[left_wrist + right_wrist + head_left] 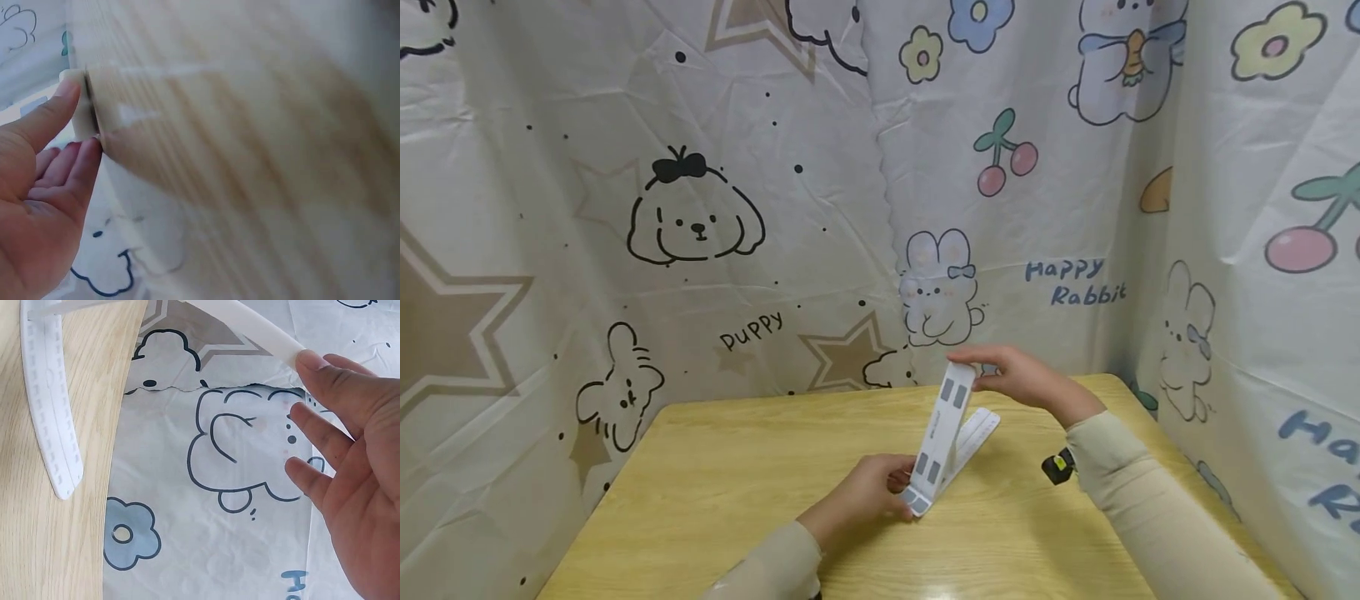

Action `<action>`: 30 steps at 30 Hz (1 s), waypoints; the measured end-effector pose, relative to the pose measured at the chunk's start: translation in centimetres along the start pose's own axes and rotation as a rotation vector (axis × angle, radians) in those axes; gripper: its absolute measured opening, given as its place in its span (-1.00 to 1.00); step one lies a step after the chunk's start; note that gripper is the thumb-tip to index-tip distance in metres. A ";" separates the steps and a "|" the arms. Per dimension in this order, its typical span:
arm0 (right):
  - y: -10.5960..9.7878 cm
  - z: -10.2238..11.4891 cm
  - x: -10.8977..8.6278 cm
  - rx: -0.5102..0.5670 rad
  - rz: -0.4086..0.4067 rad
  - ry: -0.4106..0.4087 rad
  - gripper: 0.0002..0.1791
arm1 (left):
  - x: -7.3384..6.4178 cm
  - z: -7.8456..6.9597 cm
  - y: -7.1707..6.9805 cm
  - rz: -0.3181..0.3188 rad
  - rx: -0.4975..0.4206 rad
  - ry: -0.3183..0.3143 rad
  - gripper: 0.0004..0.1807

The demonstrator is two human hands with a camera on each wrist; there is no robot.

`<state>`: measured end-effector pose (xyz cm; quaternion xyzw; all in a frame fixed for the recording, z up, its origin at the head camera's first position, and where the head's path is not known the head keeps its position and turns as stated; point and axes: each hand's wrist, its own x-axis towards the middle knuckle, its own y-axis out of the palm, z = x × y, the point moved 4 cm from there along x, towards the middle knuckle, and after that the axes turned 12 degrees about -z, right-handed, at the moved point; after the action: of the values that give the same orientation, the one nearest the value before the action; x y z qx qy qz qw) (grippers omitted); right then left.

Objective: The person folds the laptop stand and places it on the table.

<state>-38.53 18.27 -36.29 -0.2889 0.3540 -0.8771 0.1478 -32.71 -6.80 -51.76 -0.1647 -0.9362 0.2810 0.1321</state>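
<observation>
A white folding laptop stand (940, 429) with grey pads stands on the table, its upper arm tilted up from a flat base arm (55, 419). At the stand's lower front end, my left hand (868, 492) holds the lip between thumb and fingers. The left wrist view shows that hand (47, 194) low by the tabletop, with only a small part of the stand visible. My right hand (1018, 379) pinches the raised top end. In the right wrist view the thumb of that hand (359, 450) lies against the end of the white arm.
The light wood table (722, 483) ends at a back edge, against a hanging curtain (820, 250) printed with cartoon animals. More curtain hangs at both sides. A small black object with a yellow-green patch (1058, 466) shows beside the right sleeve.
</observation>
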 end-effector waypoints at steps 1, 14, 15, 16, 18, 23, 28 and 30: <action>-0.1 -0.1 0.0 -0.013 -0.001 -0.007 -0.37 | 0.1 -0.1 0.0 0.005 0.005 -0.008 -0.14; -0.5 -1.3 0.8 0.047 0.148 0.103 -0.33 | -0.9 -2.1 1.6 -0.101 0.142 -0.002 -0.11; -0.6 -1.3 0.8 0.047 0.147 0.108 -0.33 | -0.9 -2.2 1.5 -0.111 0.157 0.005 -0.14; -0.7 -1.3 0.7 0.050 0.145 0.111 -0.34 | -0.8 -2.3 1.6 -0.116 0.166 0.012 -0.16; -1.0 -1.2 0.4 0.057 0.136 0.138 -0.35 | -0.8 -2.6 1.5 -0.114 0.187 0.014 -0.15; -1.4 -1.0 -0.4 0.062 0.110 0.161 -0.37 | -0.4 -2.3 0.9 -0.058 0.204 -0.019 -0.03; -1.6 -0.4 -1.4 0.020 0.060 0.174 -0.39 | 0.0 -1.6 0.1 0.026 0.202 -0.007 -0.04; -1.6 -0.1 -1.8 -0.010 0.040 0.185 -0.39 | 0.2 -1.3 -0.2 0.057 0.216 0.010 -0.05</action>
<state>-37.28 20.23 -35.94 -0.2003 0.3763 -0.8951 0.1307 -32.45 -6.27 -50.58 -0.1776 -0.8948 0.3828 0.1457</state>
